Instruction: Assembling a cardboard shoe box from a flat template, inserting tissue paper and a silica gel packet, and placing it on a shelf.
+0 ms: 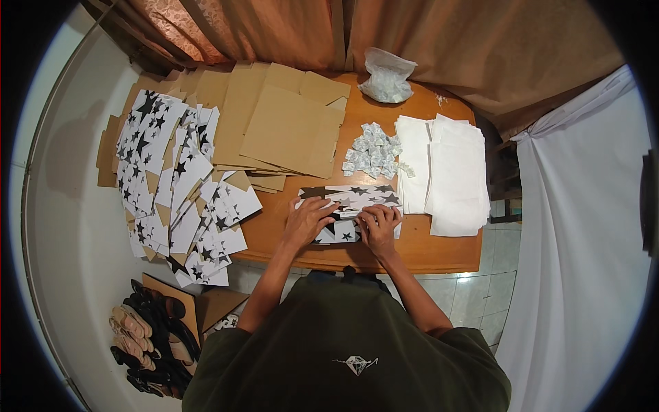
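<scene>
A white cardboard box (355, 193) printed with black and grey stars lies before me at the table's front edge, its panels partly folded. My left hand (307, 218) grips its left side, fingers bent over the top near the middle fold. On the right part of the same box, my right hand (379, 225) is closed, with its fingers curled down at the fold. The fingers hide part of the inner edges. Just beyond the box is a heap of small whitish sachets (371, 152).
Star-printed card blanks (147, 154) spread over the table's left side, beside stacked brown cardboard sheets (288, 123). White paper sheets (458, 165) lie at the right. A clear plastic bag (386, 77) of sachets stands at the back. Shoes (154, 329) are piled low on the left.
</scene>
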`<action>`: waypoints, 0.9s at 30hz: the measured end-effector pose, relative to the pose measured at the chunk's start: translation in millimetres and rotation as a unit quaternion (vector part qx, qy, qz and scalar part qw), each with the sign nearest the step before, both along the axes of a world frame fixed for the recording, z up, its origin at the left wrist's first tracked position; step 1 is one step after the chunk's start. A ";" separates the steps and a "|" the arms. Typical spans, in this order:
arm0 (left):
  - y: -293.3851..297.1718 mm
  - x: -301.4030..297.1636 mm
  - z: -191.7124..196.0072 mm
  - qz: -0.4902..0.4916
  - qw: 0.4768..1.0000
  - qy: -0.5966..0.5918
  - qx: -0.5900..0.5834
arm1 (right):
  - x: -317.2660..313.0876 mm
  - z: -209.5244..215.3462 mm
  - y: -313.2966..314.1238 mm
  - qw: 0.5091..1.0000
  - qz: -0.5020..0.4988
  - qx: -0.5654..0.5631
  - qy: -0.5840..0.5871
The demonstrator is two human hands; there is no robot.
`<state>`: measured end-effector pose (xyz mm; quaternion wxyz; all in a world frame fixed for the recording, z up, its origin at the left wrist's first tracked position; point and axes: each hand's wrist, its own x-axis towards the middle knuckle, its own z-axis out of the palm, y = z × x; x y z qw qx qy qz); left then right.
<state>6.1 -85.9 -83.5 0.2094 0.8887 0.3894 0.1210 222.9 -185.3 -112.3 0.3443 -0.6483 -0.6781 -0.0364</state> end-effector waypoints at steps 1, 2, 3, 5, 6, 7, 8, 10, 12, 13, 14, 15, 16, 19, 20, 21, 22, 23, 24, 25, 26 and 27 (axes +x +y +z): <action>-2.0 -0.6 -2.7 -0.002 1.000 -0.005 -0.001 | 0.3 -0.1 -0.6 1.000 0.001 -0.008 0.001; -2.7 0.2 -2.1 -0.005 1.000 -0.010 -0.001 | 0.7 -0.1 -1.2 1.000 0.001 -0.009 0.001; -3.3 0.7 -1.4 -0.005 1.000 -0.010 -0.002 | 1.0 0.0 -1.9 1.000 -0.004 -0.011 -0.009; -5.0 0.8 1.2 0.001 1.000 0.002 -0.013 | 0.3 3.4 -2.3 1.000 -0.008 -0.013 -0.018; -5.8 1.4 2.7 0.002 1.000 0.003 -0.014 | -0.8 7.7 -2.0 1.000 -0.005 -0.016 -0.020; -6.6 2.6 4.1 -0.001 1.000 -0.001 -0.001 | -1.7 10.2 -1.9 1.000 -0.003 -0.019 -0.023; -6.8 3.9 5.4 -0.004 1.000 -0.004 0.012 | -1.3 9.8 -1.7 1.000 -0.002 -0.018 -0.023; -7.7 4.6 -5.0 0.001 0.999 -0.032 -0.005 | -0.5 8.0 -1.1 1.000 0.003 -0.016 -0.008; -8.5 9.0 -0.4 0.003 0.998 -0.058 -0.024 | -0.2 6.6 -0.9 1.000 0.012 -0.019 -0.011; -9.2 11.0 1.9 0.013 0.997 -0.066 -0.028 | -0.1 5.9 -0.4 0.999 0.021 -0.021 -0.013; -9.5 12.2 6.4 0.024 0.997 -0.073 -0.031 | -1.7 7.5 1.5 0.999 0.022 -0.021 -0.013; -9.7 11.7 5.0 0.025 0.997 -0.073 -0.031 | -3.9 9.1 3.6 1.000 0.020 -0.005 -0.007; -9.8 11.1 2.3 0.018 0.997 -0.068 -0.025 | -5.4 10.7 5.2 1.000 0.017 0.010 -0.001; -10.8 13.5 7.8 0.014 0.997 -0.076 -0.015 | -5.5 11.0 6.7 0.999 0.027 0.022 0.011; -11.4 14.8 10.6 0.018 0.996 -0.090 -0.011 | -5.5 11.0 6.5 0.999 0.028 0.023 0.011; -12.0 15.9 7.9 0.019 0.996 -0.090 -0.011 | -5.1 11.1 5.7 0.999 0.039 0.010 0.011; -12.5 17.2 2.8 0.032 0.994 -0.100 -0.005 | -4.8 11.1 5.0 0.999 0.049 -0.003 0.011; -12.7 18.9 0.9 0.044 0.993 -0.110 0.001 | -4.3 11.8 5.0 0.999 0.049 -0.004 0.011; -13.2 19.7 -0.8 0.044 0.993 -0.110 0.001 | -3.7 12.5 5.0 0.998 0.053 -0.005 0.016; -13.8 20.3 -2.5 0.050 0.992 -0.113 0.012 | -3.5 13.0 5.1 0.998 0.058 -0.006 0.021; -13.5 21.6 -1.6 0.056 0.991 -0.117 0.023 | -3.1 13.8 5.9 0.998 0.058 -0.007 0.021; -13.4 22.5 -0.6 0.056 0.991 -0.117 0.022 | -3.0 14.5 6.9 0.998 0.061 -0.008 0.028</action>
